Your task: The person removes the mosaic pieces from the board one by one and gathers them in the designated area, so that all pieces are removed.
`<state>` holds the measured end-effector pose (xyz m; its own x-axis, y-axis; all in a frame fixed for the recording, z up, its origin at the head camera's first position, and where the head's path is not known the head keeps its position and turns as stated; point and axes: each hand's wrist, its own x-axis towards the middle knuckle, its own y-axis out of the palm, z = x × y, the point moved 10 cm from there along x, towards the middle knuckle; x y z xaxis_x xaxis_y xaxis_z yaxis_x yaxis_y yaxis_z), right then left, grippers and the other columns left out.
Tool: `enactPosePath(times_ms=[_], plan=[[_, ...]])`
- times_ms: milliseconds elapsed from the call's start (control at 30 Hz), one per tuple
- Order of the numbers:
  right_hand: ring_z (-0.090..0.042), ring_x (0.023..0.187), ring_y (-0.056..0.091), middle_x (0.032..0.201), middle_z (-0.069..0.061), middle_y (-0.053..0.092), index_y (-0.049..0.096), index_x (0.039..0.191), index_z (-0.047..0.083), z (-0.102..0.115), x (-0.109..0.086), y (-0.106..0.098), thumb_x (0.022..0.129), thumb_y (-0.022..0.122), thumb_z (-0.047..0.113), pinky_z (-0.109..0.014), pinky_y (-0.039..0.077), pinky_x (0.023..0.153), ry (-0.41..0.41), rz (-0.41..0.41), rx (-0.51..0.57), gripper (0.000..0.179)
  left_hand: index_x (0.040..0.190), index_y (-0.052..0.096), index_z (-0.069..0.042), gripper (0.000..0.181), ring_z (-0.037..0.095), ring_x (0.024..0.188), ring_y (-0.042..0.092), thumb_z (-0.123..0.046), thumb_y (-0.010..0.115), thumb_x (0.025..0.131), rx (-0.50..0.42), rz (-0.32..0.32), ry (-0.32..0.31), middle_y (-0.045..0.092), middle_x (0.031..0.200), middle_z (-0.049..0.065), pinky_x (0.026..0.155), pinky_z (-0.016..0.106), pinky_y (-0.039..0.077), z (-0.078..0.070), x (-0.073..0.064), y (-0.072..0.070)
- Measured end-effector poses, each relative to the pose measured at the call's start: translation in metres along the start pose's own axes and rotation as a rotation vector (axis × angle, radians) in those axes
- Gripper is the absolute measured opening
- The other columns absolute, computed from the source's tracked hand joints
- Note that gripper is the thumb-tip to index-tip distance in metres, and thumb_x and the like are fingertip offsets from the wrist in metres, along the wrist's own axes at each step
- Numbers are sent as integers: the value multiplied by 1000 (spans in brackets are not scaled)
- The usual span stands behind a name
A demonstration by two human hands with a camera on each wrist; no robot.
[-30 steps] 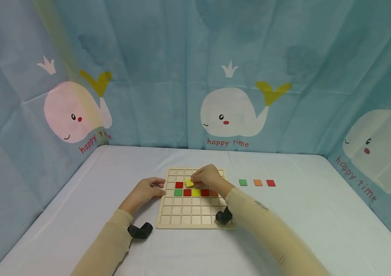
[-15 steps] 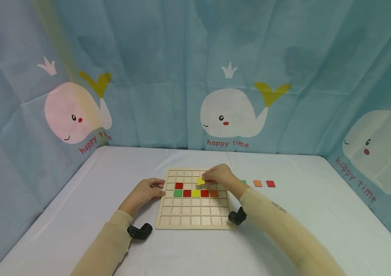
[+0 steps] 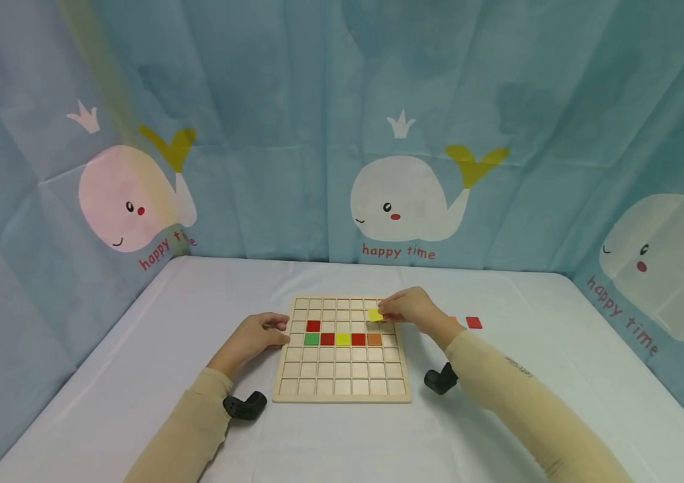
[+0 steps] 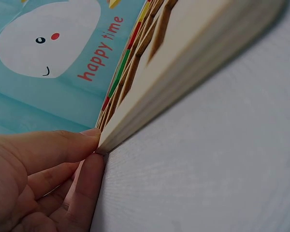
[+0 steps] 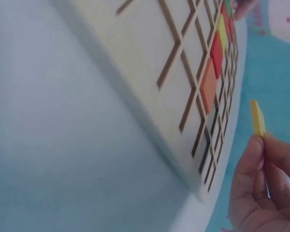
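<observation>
Thumb and finger of my right hand (image 3: pixel 409 306) pinch a thin square yellow tile (image 3: pixel 374 314). The tile is over the right side of a wooden grid board (image 3: pixel 342 370); in the right wrist view the held tile (image 5: pixel 257 117) stands edge-on above the surface. My left hand (image 3: pixel 253 339) holds the board's left edge, thumb and finger right at the rim in the left wrist view. One row of the board carries a green tile (image 3: pixel 312 339), two red tiles, a yellow tile (image 3: pixel 342 339) and an orange tile (image 3: pixel 374 339). A single red tile (image 3: pixel 313 326) lies behind the green one.
On the white table (image 3: pixel 342 443), right of the board, lie a loose red tile (image 3: pixel 473 323) and an orange tile (image 3: pixel 452 318) partly covered by the right hand. A blue whale-print curtain (image 3: pixel 269 201) hangs behind the table.
My right hand has carried the yellow tile rightward across the board, from beside the rear red tile to near the right edge. It now hides the loose green tile. The left hand stays put.
</observation>
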<state>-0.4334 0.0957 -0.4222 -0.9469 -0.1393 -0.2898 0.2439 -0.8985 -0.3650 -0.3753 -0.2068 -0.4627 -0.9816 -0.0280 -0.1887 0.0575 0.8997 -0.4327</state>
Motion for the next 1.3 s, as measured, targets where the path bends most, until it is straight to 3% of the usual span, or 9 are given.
enactPosePath(times_ms=[533,600,700,833,1133,1300], plan=[[-8,75,67,105,-9,75,73,114,-1,-18,-2,-39,93,69,19,-31,58,88,55,-40,-71,29,134,60,-3,50,18,95,58,-8,72,85,14,-15,-11,61,114,11,76,23,54,5,1,-3],[-9,76,67,104,-8,75,72,115,-2,-19,-2,-44,94,69,18,-36,57,93,55,-39,-64,30,134,60,-3,51,18,95,58,-8,72,85,15,-10,-11,61,115,10,76,23,54,4,1,-3],[-10,78,70,95,-3,76,72,117,2,-24,-2,-54,94,69,22,-56,45,107,85,-44,-85,30,134,59,-3,51,18,95,58,-9,72,86,26,-3,-8,61,115,11,76,23,54,4,1,-2],[-10,81,72,79,4,76,74,117,10,-32,-4,-67,94,68,30,-67,33,108,135,-45,-139,31,133,60,-3,50,18,94,58,-9,73,85,21,-13,-10,61,114,10,75,23,54,3,2,-2],[-10,75,67,79,5,72,70,120,2,-43,-5,-84,93,69,27,-36,51,85,123,-49,-140,36,133,60,-1,50,18,94,58,-7,73,85,17,-7,-4,62,115,12,76,24,55,-1,-1,-2],[-9,74,64,88,1,72,67,123,-3,-46,-6,-91,93,69,22,-28,54,77,109,-54,-114,39,133,60,-1,50,18,94,58,-7,73,85,17,-8,-6,61,115,12,76,24,55,-3,-3,-1]])
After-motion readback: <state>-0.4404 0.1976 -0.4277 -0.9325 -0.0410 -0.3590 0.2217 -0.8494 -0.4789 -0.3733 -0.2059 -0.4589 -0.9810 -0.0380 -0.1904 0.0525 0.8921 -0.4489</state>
